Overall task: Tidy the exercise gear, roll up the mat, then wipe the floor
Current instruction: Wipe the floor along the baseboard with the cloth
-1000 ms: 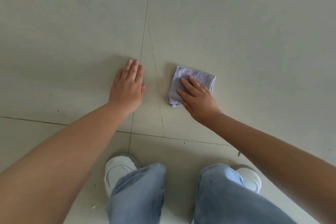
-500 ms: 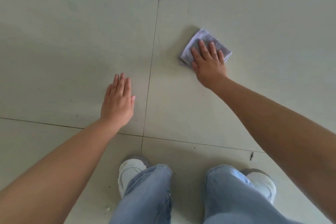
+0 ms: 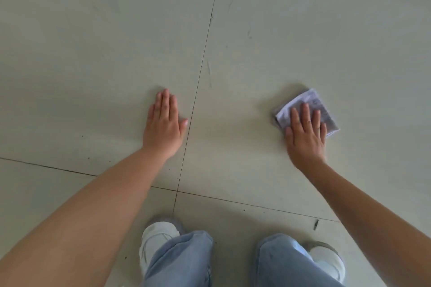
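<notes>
Right hand (image 3: 305,137) flat, fingers straight and slightly spread, pressing down on a folded pale lilac cleaning cloth (image 3: 310,105) that lies on the tiled floor (image 3: 93,53); cloth sticking out beyond the fingertips and to either side of them, palm heel on bare tile behind it. Left hand (image 3: 163,126) also flat and open on the floor, fingers together, gripping nothing, well apart from the cloth, with a grout line (image 3: 200,72) running just beside its thumb. Near the wrists, toward the body, two white sneakers (image 3: 156,240) and pale blue jeans legs (image 3: 182,261). Small dark speck of debris (image 3: 316,224) on the tile below the right forearm.
</notes>
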### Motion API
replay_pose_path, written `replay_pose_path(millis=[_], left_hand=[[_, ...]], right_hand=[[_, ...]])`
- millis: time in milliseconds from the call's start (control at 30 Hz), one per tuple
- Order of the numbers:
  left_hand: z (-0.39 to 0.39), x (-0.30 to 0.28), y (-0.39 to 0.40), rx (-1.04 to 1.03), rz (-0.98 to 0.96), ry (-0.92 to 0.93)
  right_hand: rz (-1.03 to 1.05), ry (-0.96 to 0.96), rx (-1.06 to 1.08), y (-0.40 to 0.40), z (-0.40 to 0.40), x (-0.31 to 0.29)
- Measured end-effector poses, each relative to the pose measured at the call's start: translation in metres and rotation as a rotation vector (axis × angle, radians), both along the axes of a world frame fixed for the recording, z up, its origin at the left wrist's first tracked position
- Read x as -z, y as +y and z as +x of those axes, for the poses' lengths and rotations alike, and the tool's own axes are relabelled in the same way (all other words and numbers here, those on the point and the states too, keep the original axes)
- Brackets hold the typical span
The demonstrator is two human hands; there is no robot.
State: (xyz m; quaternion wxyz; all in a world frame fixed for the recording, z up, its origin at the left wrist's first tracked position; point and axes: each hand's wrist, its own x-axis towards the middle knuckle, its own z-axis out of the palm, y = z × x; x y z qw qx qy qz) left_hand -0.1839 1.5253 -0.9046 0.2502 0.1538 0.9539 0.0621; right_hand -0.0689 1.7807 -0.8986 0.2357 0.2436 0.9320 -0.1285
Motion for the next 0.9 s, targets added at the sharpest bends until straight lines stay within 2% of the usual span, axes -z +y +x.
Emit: replay_pose_path(millis=[33, 100, 233, 367, 433, 533, 633, 700, 767, 900], left_hand=[[0.000, 0.003, -0.001, 0.025, 0.011, 0.016], [0.001, 0.008, -0.003, 0.030, 0.011, 0.025], [-0.003, 0.007, -0.001, 0.083, -0.064, -0.039], [-0.008, 0.006, 0.000, 0.135, -0.081, -0.064], [-0.011, 0.004, -0.003, 0.157, -0.079, -0.067], [-0.021, -0.003, -0.002, 0.141, -0.070, -0.039], [-0.044, -0.007, 0.007, 0.010, -0.009, 0.055], [-0.057, -0.002, 0.012, 0.010, -0.057, 0.041], [-0.062, 0.001, 0.015, 0.006, -0.075, -0.015], [-0.055, 0.007, 0.015, -0.014, -0.059, 0.004]], right_hand=[[-0.017, -0.007, 0.095, 0.004, -0.018, 0.001], [-0.010, -0.007, 0.094, -0.005, -0.061, 0.003], [-0.090, 0.044, -0.293, -0.061, -0.130, 0.006], [-0.144, 0.088, -0.589, -0.093, -0.099, 0.013], [-0.085, 0.058, -0.554, -0.071, -0.058, 0.016], [-0.051, -0.048, -0.243, -0.006, -0.029, 0.011], [0.026, 0.048, 0.160, 0.045, -0.068, 0.005], [0.009, 0.087, 0.300, 0.057, -0.122, 0.005], [-0.036, 0.061, 0.249, 0.042, -0.178, 0.006], [-0.113, 0.030, -0.215, -0.047, -0.222, 0.011]])
